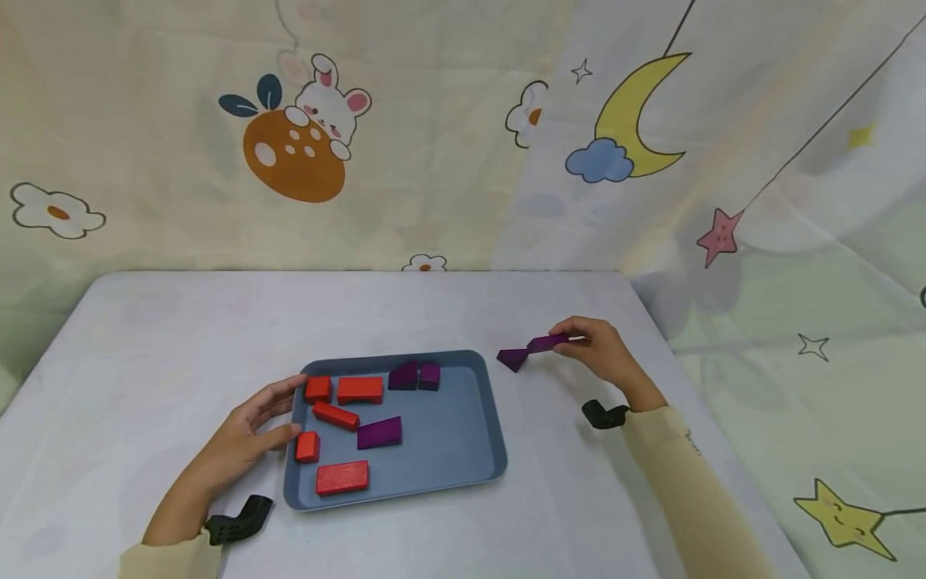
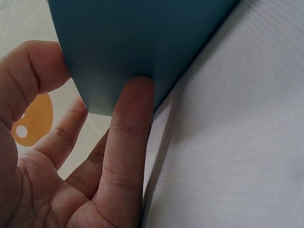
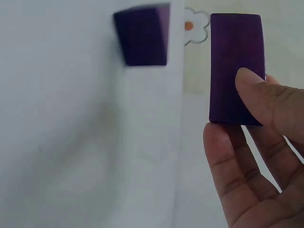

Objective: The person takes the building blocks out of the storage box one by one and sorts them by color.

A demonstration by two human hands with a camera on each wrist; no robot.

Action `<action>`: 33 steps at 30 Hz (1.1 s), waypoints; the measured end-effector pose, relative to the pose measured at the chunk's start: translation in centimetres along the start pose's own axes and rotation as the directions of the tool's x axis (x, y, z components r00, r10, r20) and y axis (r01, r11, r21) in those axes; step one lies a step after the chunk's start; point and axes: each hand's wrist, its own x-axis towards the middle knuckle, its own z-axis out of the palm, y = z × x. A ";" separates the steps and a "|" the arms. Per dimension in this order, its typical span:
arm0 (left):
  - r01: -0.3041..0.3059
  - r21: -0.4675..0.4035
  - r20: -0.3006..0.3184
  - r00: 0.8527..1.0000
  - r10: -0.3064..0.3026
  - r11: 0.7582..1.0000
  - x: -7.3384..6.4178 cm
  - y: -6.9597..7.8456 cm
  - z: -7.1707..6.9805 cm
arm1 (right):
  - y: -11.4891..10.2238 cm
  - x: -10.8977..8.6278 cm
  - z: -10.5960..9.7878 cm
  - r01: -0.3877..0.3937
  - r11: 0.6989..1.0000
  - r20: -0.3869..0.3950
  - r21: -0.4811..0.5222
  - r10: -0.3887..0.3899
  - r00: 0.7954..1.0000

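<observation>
smth matt plastic-look tray (image 1: 448, 434), smth purple blk (image 3: 232, 52), cloth b/g (image 1: 441, 145)

Printed backdrop (image 1: 448, 121); yellow moon (image 1: 620, 117)

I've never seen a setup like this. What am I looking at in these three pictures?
There's no robot: these are a person's two bare hands. The wide picture comes from a camera on their head; the two close-ups come from cameras on each wrist.

On the white tabletop lies a shallow, blue-grey rectangular tray containing five red blocks and three purple blocks. The left hand touches the tray's left side. The right hand pinches a purple block with a rectangular face. One more purple angular block lies beyond the tray's right edge.
</observation>
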 end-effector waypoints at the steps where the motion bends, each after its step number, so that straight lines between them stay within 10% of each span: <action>1: -0.001 0.000 0.000 1.000 0.001 1.000 0.0 0.0 0.0 | 0.4 0.1 -0.1 -0.008 1.000 -0.001 -0.011 0.008 1.000; 33: -0.016 -0.013 0.004 1.000 0.016 1.000 0.0 -0.1 -0.2 | 5.3 0.4 0.2 -0.170 0.985 -0.026 -0.027 0.170 0.985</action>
